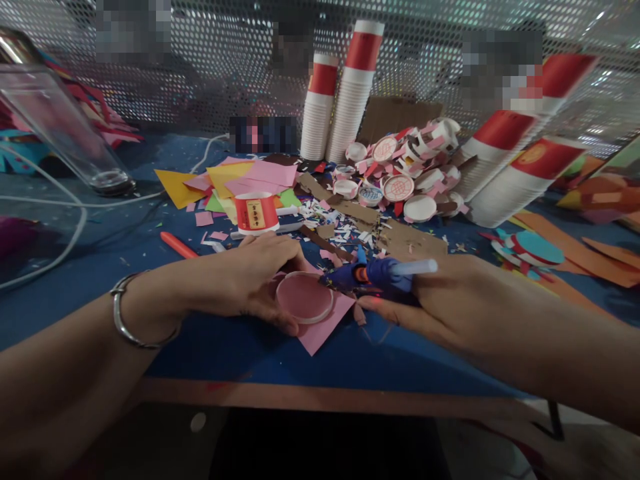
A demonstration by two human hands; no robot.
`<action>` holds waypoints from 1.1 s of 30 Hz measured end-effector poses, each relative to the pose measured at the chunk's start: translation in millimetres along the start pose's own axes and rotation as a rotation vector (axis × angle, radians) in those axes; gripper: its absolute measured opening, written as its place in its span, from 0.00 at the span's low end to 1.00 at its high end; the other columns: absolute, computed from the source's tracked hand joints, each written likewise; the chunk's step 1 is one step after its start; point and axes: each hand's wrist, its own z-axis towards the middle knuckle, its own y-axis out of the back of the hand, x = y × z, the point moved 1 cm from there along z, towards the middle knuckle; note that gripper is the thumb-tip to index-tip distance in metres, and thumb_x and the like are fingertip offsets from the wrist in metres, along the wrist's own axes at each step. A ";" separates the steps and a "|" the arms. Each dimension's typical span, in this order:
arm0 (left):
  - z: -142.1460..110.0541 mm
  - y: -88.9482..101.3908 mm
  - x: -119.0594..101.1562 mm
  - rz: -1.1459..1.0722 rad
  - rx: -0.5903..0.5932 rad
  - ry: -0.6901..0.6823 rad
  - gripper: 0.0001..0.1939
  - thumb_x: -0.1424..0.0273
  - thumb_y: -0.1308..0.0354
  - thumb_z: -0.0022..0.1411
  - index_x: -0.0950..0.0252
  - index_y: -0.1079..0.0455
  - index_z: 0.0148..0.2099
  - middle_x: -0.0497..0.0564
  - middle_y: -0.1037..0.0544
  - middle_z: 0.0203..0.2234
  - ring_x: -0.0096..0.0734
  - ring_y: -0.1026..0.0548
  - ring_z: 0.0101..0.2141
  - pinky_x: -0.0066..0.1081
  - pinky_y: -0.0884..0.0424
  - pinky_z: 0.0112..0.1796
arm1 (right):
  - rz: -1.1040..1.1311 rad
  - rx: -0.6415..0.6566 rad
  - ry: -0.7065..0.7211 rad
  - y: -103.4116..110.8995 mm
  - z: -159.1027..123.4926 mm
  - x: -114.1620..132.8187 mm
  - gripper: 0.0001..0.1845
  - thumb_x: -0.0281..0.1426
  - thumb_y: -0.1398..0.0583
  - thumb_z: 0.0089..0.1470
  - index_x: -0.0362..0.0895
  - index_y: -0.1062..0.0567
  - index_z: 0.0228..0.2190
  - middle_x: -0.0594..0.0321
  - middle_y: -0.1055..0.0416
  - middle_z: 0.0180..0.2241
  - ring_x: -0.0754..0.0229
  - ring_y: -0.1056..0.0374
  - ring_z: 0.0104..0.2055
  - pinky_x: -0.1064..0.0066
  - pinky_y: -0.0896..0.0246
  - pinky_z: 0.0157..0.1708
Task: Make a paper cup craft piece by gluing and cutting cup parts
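Fingers of the left hand curled around a cup bottom, a round piece with pink paper inside, pressed down on a pink sheet near the front edge of the blue table. Fingers of the right hand closed around a glue gun, blue body with a white stick out of the back, nozzle pointed at the right rim of the cup bottom and probably just touching it; hard to tell exactly. Possible trouble from here: left fingertips very close to the nozzle, so a small slip could mean hot glue or hot metal on skin. Too much squeeze could push glue over the rim onto the sheet and the table, and maybe stick the piece where not wanted. Loose scraps just behind the hands, easy to catch in wet glue. Sheet partly free under the piece, so could slide if the hold gets weak. About writing: a red band with a yellow label on the cup behind the left hand, with some characters on it, too small to read. Red round marks on the cut bottoms in the pile, also not readable. No brand visible on the glue gun.
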 end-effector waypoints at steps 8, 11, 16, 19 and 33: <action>-0.7 1.9 -4.7 -0.037 0.005 0.055 0.36 0.47 0.27 0.48 0.58 0.28 0.54 0.51 0.24 0.48 0.48 0.31 0.49 0.38 0.38 0.46 | 0.017 0.059 -0.084 10.0 4.8 -0.4 0.25 0.43 0.47 0.70 0.45 0.22 0.26 0.58 0.22 0.27 0.54 0.25 0.31 0.63 0.33 0.35; -0.4 2.2 -5.5 -0.038 0.000 0.060 0.36 0.48 0.25 0.46 0.59 0.29 0.53 0.51 0.25 0.48 0.47 0.31 0.48 0.38 0.37 0.45 | 0.022 0.064 -0.095 10.4 4.7 -0.5 0.26 0.45 0.47 0.69 0.45 0.24 0.25 0.58 0.23 0.27 0.54 0.25 0.31 0.63 0.33 0.35; -0.2 2.8 -5.7 -0.040 0.000 0.037 0.36 0.47 0.26 0.47 0.60 0.29 0.52 0.51 0.25 0.47 0.45 0.31 0.47 0.37 0.38 0.44 | 0.003 0.066 -0.094 9.1 5.3 0.5 0.22 0.42 0.46 0.70 0.44 0.21 0.31 0.56 0.21 0.32 0.50 0.23 0.35 0.59 0.30 0.40; 0.0 3.5 -6.8 -0.028 0.006 0.032 0.36 0.47 0.26 0.48 0.60 0.29 0.52 0.51 0.25 0.47 0.44 0.31 0.47 0.37 0.39 0.45 | 0.016 0.053 -0.055 5.7 5.5 -1.0 0.20 0.41 0.46 0.70 0.44 0.20 0.37 0.55 0.19 0.39 0.47 0.22 0.44 0.55 0.29 0.47; -0.6 2.8 -4.0 -0.039 -0.004 -0.043 0.31 0.47 0.28 0.51 0.62 0.28 0.50 0.52 0.25 0.43 0.42 0.31 0.41 0.35 0.38 0.40 | -0.137 0.138 -0.085 22.8 16.7 12.5 0.16 0.40 0.42 0.67 0.44 0.19 0.36 0.52 0.21 0.35 0.40 0.23 0.42 0.51 0.28 0.42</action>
